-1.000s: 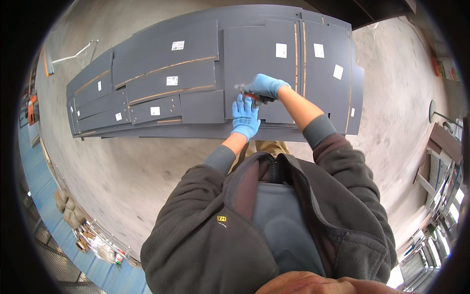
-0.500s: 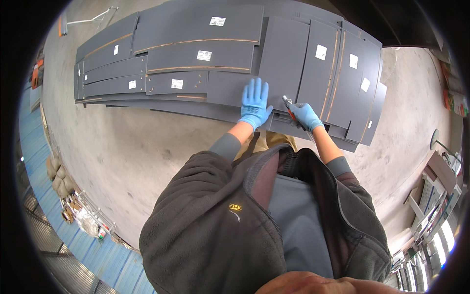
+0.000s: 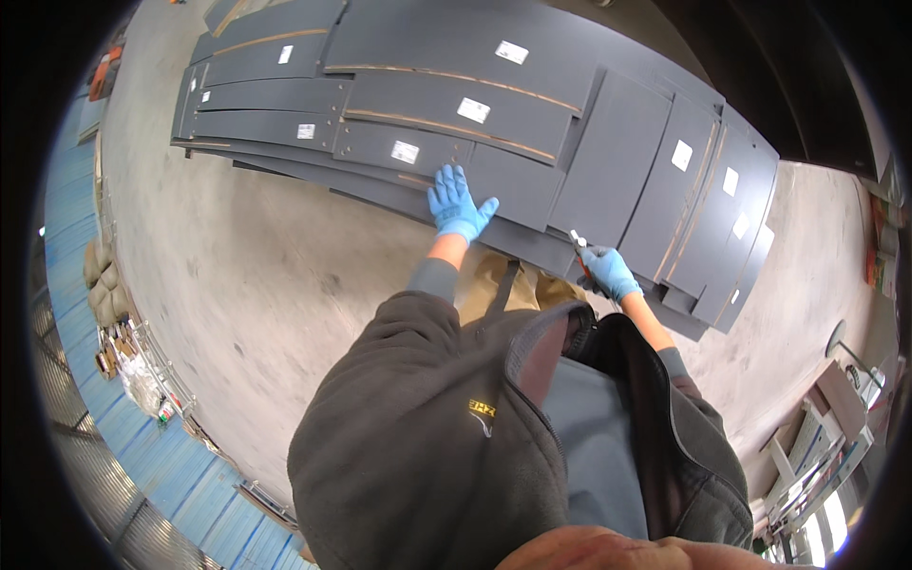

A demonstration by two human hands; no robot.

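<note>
My left hand (image 3: 457, 205), in a blue glove, lies open with fingers spread on the front edge of a stack of dark grey panels (image 3: 514, 183). Near the same edge, further right, my gloved right hand (image 3: 613, 274) is closed around a hand tool (image 3: 578, 240) with a silver head and an orange and black grip. The tool's head points away from me, over the panels; my fingers hide most of its grip. Several panels carry a white label (image 3: 406, 152), and brown strips run along some edges.
The panels overlap in uneven layers, with edges jutting toward me. Concrete floor (image 3: 275, 256) surrounds the stack. Blue planking (image 3: 171, 461) and a rack with bags (image 3: 106, 285) stand at left. At right are a round-headed stand (image 3: 836, 339) and leaning boards (image 3: 841, 388).
My view has turned, so the stack appears tilted. My left hand has slid left along the panels' front edge. The right hand keeps its hold on the tool near the edge.
</note>
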